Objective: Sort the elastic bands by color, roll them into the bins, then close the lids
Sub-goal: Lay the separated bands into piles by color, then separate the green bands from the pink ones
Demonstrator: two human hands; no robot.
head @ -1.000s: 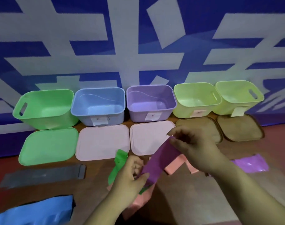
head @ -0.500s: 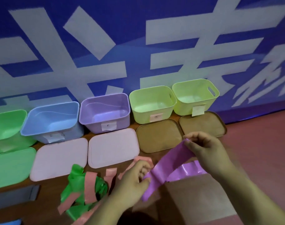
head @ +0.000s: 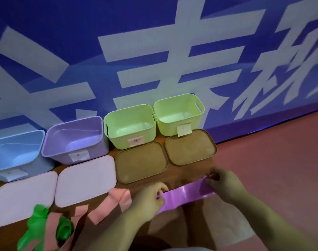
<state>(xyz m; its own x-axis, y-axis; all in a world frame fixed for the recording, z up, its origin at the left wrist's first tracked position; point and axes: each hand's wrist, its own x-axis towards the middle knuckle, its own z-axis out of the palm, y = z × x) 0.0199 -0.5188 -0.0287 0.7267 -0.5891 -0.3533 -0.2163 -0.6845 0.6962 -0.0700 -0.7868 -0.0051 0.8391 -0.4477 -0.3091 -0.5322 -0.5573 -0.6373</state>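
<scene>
A purple elastic band [head: 186, 195] is stretched flat between my hands, low over the wooden surface. My left hand [head: 151, 201] pinches its left end and my right hand [head: 224, 186] pinches its right end. Behind them stand open bins: a blue bin [head: 15, 154], a purple bin [head: 74, 140] and two yellow-green bins [head: 130, 125] [head: 179, 113]. Pink bands [head: 116, 200] and green bands [head: 38, 221] lie in a loose heap at the lower left.
Two pale pink lids [head: 85, 180] [head: 22, 198] and two brown lids [head: 141, 162] [head: 189, 146] lie flat in front of the bins. A blue banner wall rises behind them. Red floor extends to the right.
The view has swung right, so the green bin and its lid have left the frame. Both hands have lowered the purple band and pulled it out flatter and more level.
</scene>
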